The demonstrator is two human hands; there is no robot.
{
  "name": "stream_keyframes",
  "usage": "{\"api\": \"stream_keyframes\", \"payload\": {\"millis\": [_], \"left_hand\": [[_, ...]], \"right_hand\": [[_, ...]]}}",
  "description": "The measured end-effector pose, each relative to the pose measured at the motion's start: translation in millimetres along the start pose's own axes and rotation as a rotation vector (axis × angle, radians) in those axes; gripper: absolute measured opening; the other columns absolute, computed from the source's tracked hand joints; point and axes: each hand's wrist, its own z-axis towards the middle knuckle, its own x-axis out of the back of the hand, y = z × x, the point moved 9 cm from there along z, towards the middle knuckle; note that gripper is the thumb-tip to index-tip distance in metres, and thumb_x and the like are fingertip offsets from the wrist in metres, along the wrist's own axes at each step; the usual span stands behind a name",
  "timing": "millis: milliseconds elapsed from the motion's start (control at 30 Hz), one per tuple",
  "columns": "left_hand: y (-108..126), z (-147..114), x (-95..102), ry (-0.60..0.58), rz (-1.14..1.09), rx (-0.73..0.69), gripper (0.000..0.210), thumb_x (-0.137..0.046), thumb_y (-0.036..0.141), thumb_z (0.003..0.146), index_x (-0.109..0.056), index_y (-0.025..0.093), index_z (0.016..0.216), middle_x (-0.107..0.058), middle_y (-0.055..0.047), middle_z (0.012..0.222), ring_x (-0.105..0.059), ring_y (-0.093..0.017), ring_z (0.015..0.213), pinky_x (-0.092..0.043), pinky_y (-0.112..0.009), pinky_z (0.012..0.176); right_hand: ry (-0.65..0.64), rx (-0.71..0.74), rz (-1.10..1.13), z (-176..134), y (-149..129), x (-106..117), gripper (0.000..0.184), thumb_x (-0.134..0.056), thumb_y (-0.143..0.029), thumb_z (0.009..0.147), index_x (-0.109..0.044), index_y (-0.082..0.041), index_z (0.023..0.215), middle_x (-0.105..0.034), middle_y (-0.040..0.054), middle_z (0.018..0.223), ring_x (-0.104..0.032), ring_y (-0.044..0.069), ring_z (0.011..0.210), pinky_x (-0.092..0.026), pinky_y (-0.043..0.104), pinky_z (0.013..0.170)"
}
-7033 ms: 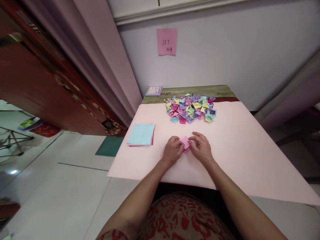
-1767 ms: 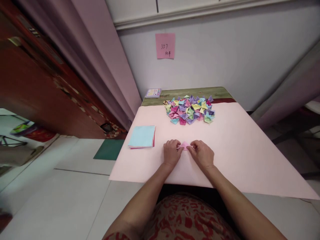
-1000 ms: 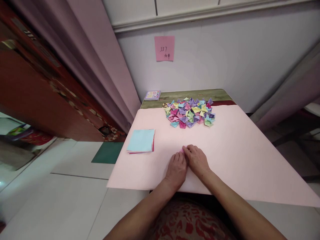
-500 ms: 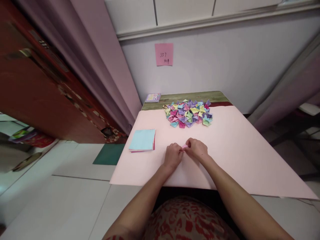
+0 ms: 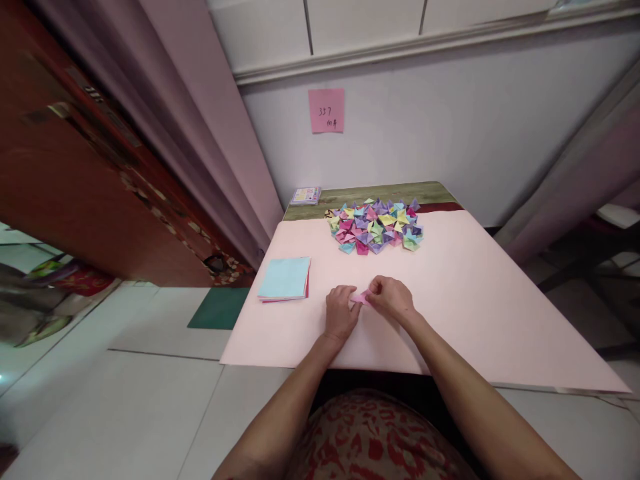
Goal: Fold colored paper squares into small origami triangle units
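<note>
A person's bare arms reach up from the bottom of the frame to a table (image 5: 475,313) with a pale pink cover. Just below the centre of the frame, a small piece of folded pink paper (image 5: 361,298) sits between the two hands, near the table's front edge.

The right hand (image 5: 391,297) pinches the paper's right end between thumb and curled fingers. The left hand (image 5: 341,312) is at its left end, thumb and forefinger slightly parted around the tip; I cannot tell whether they grip it firmly or only touch it.

To the left of the hands, a stack (image 5: 285,278) of square sheets lies flat, light blue on top, with white and red edges showing beneath. Beyond the hands, just above centre, is a wide pile (image 5: 375,228) of small pointed folded shapes in purple, yellow, green, blue and pink. Printed cards (image 5: 306,195) lie at the table's far left corner.

On the wall (image 5: 450,120) at upper centre hangs a pink note (image 5: 327,111) handwritten "357", with characters below. A mauve curtain (image 5: 215,120) and a reddish-brown door (image 5: 60,187) fill the upper left; a green mat (image 5: 215,308) lies on the floor (image 5: 150,393) below them.
</note>
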Motion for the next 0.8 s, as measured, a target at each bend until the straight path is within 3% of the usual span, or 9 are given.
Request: {"api": "stream_keyframes", "payload": {"millis": [100, 200, 267, 333, 400, 533, 667, 800], "left_hand": [[-13, 4, 2.0, 0.062, -0.205, 0.101, 0.038, -0.071, 0.016, 0.073, -0.062, 0.019, 0.11, -0.066, -0.007, 0.1, -0.058, -0.022, 0.091, -0.046, -0.041, 0.089], [-28, 15, -6.0, 0.124, -0.548, 0.269, 0.047, -0.077, 0.025, 0.071, -0.06, 0.017, 0.114, -0.066, -0.009, 0.103, -0.062, -0.018, 0.088, -0.051, -0.037, 0.085], [-29, 27, -24.3, 0.076, -0.785, 0.364, 0.047, -0.08, 0.032, 0.068, -0.062, 0.015, 0.108, -0.067, -0.01, 0.099, -0.065, -0.017, 0.084, -0.053, -0.033, 0.08], [-21, 40, -47.9, -0.044, -0.97, 0.421, 0.042, -0.08, 0.038, 0.068, -0.065, 0.013, 0.098, -0.069, -0.008, 0.086, -0.066, -0.016, 0.074, -0.054, -0.03, 0.072], [-12, 51, -64.7, -0.116, -1.053, 0.452, 0.038, -0.079, 0.043, 0.068, -0.065, 0.012, 0.086, -0.069, -0.006, 0.074, -0.064, -0.014, 0.061, -0.053, -0.028, 0.062], [-13, 65, -71.5, -0.049, -1.035, 0.453, 0.036, -0.079, 0.045, 0.066, -0.06, 0.014, 0.068, -0.062, 0.0, 0.055, -0.055, -0.01, 0.043, -0.046, -0.023, 0.048], [-15, 66, -70.1, -0.058, -0.949, 0.392, 0.034, -0.076, 0.043, 0.07, -0.057, 0.016, 0.064, -0.057, 0.003, 0.048, -0.049, -0.009, 0.041, -0.04, -0.021, 0.044], [-14, 67, -66.7, -0.075, -0.92, 0.364, 0.034, -0.072, 0.044, 0.075, -0.055, 0.017, 0.064, -0.057, 0.003, 0.054, -0.053, -0.01, 0.047, -0.042, -0.022, 0.049]], "right_hand": [[0.069, 0.025, 0.31, 0, 14, -3, 0.013, -0.072, -0.029, 0.066, -0.065, -0.023, 0.076, -0.064, -0.0033, 0.067, -0.056, 0.014, 0.059, -0.035, 0.025, 0.054], [0.152, 0.057, 0.862, 11, 27, -1, 0.039, -0.079, -0.036, 0.063, -0.065, -0.022, 0.097, -0.061, -0.0047, 0.067, -0.054, 0.013, 0.057, -0.04, 0.025, 0.055], [0.178, 0.066, 1.134, 22, 32, -1, 0.047, -0.083, -0.038, 0.06, -0.065, -0.021, 0.1, -0.061, -0.0044, 0.068, -0.055, 0.012, 0.059, -0.043, 0.025, 0.057], [0.157, 0.077, 1.281, 32, 31, -3, 0.045, -0.085, -0.036, 0.058, -0.067, -0.02, 0.096, -0.065, -0.0022, 0.073, -0.059, 0.013, 0.064, -0.046, 0.026, 0.062], [0.118, 0.091, 1.346, 40, 28, -6, 0.04, -0.086, -0.035, 0.058, -0.068, -0.02, 0.091, -0.068, -0.0004, 0.078, -0.061, 0.013, 0.069, -0.049, 0.027, 0.066], [0.091, 0.109, 1.316, 48, 31, -8, 0.031, -0.083, -0.038, 0.065, -0.068, -0.02, 0.086, -0.067, -0.0014, 0.075, -0.06, 0.012, 0.065, -0.049, 0.025, 0.064], [0.123, 0.117, 1.132, 50, 37, -3, 0.031, -0.078, -0.047, 0.072, -0.068, -0.018, 0.079, -0.064, -0.0015, 0.066, -0.055, 0.011, 0.055, -0.046, 0.024, 0.055], [0.153, 0.094, 1.021, 50, 38, 1, 0.032, -0.077, -0.049, 0.073, -0.067, -0.018, 0.076, -0.062, -0.0012, 0.059, -0.052, 0.011, 0.051, -0.042, 0.023, 0.05]]}}
